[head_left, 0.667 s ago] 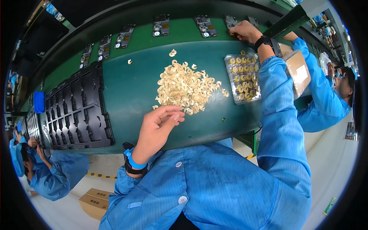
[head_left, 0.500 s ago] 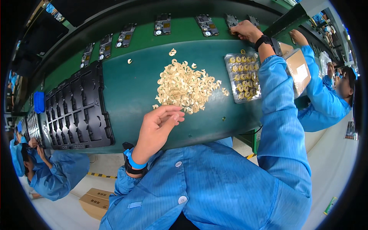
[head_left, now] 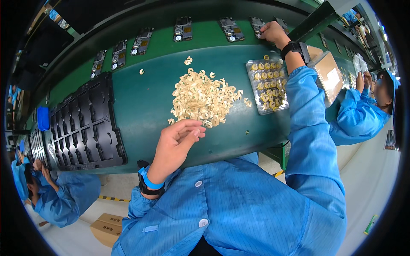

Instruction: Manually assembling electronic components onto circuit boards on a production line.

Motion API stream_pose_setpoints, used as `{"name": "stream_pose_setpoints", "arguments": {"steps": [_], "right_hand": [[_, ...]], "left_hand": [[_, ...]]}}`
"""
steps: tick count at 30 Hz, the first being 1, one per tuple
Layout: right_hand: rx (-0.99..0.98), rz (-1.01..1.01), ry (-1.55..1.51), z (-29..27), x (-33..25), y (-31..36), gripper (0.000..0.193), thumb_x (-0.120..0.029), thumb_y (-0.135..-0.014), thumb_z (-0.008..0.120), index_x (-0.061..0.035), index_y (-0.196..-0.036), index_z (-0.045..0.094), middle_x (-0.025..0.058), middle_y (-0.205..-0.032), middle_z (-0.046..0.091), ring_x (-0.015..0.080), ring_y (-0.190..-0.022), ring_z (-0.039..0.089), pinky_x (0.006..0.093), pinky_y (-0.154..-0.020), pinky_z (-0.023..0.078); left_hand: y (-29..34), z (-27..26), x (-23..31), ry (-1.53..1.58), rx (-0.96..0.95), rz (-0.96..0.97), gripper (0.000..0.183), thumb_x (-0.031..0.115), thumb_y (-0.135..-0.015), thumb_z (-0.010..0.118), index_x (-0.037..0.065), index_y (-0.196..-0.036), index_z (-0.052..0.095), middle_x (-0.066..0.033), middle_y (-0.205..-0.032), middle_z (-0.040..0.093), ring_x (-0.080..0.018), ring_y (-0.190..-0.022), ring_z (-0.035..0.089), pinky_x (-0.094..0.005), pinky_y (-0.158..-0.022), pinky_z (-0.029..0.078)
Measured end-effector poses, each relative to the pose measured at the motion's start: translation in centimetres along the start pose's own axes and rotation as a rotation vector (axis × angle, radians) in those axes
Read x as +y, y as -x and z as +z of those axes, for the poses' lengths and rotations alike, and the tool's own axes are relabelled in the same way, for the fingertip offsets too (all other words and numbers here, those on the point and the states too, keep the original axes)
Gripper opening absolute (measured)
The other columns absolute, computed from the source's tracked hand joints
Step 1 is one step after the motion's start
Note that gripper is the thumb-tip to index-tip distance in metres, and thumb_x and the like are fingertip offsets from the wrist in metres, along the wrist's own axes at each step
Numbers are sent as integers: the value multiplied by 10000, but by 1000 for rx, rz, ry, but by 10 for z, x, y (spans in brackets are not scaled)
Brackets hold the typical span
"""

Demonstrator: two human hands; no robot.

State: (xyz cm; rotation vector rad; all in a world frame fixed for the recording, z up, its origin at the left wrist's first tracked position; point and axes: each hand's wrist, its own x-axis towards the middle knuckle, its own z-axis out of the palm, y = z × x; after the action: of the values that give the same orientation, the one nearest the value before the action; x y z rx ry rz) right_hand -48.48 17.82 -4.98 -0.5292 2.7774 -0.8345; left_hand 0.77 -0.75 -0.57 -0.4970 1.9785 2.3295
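Observation:
My left hand (head_left: 177, 141) hovers at the near edge of a heap of small cream C-shaped pieces (head_left: 203, 96) on the green mat. Its fingers are curled, the thumb pressed close to them; anything between them is hidden. My right hand (head_left: 274, 33) reaches to the far side, fingertips pinched together at a circuit board (head_left: 257, 26) in the row on the green strip. Whether it grips a small piece there cannot be made out. Below my right forearm lies a clear plastic tray (head_left: 259, 104) with rows of yellow round parts.
Black moulded trays (head_left: 87, 123) and a blue box (head_left: 43, 118) stand at left. More boards (head_left: 183, 30) line the far strip. A cardboard box (head_left: 329, 79) sits beyond my right forearm, below a green metal post (head_left: 314, 24). Co-workers (head_left: 363, 113) sit at both sides.
My right hand has lifted slightly at the same board, its fingers drawn closer together. My left hand has barely moved. The right co-worker's arm has drawn back from the far strip.

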Motion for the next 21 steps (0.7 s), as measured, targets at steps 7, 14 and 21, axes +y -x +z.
{"name": "stream_pose_setpoints", "arguments": {"steps": [7, 14, 21], "right_hand": [[225, -128, -246, -14, -30, 18, 245, -20, -827, 756, 2, -1071, 752, 103, -928, 754, 187, -852, 678, 328, -793, 553], [-224, -469, -864, -13, -125, 175, 250, -25, -944, 709, 7, -1189, 671, 54, -970, 707, 120, -843, 671, 296, -781, 567], [-303, -277, -1005, 8, -161, 290, 206, 51, -914, 729, 63, -1107, 660, 68, -1027, 706, 102, -964, 686, 251, -868, 578]], "left_hand": [[-7, 1, 0, -9, -17, 4, 246, 88, -1050, 589, -53, -1246, 639, -171, -1141, 730, -241, -1040, 725, -346, -896, 579], [-28, 22, 20, 63, 66, 154, 249, 70, -1048, 590, -79, -1244, 629, -186, -1100, 736, -253, -990, 742, -343, -835, 609], [-45, 54, 36, 126, 125, 367, 201, 50, -1049, 589, -87, -1173, 667, -180, -1045, 751, -244, -922, 762, -312, -769, 620]]}}
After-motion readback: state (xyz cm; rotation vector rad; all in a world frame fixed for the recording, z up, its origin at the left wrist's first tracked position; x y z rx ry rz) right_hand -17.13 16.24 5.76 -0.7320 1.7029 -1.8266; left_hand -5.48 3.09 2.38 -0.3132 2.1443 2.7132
